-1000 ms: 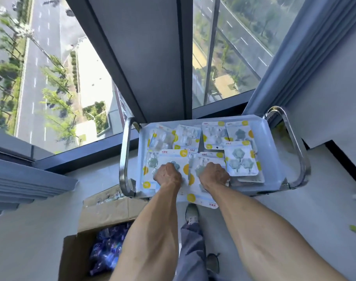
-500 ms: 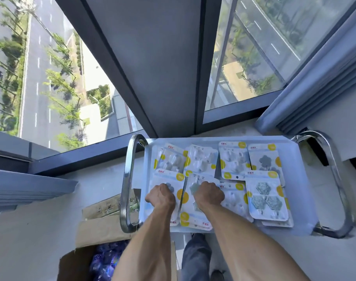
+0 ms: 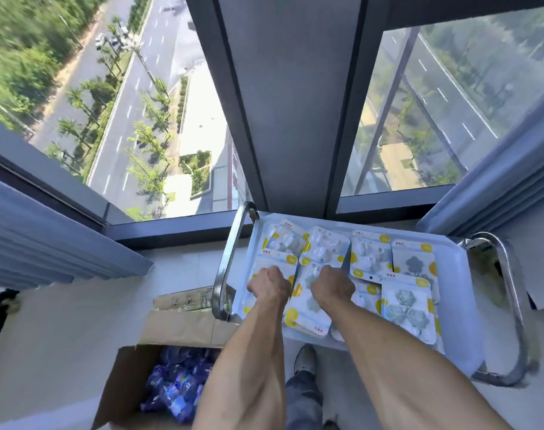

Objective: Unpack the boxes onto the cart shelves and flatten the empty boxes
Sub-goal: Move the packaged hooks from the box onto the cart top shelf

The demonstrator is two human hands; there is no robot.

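The packs (image 3: 371, 257) on the cart tray (image 3: 457, 274) each bear a small red label of Chinese characters, too blurred to read. One sits at 12 o'clock on the pack (image 3: 408, 307) of snowflake shapes. Dark print marks the cardboard flap (image 3: 187, 301) at the tray's 9 o'clock, unreadable too.

Pale floor (image 3: 63, 321), dark-framed windows (image 3: 109, 119) either side of a grey pillar (image 3: 295, 103), daylit street below.
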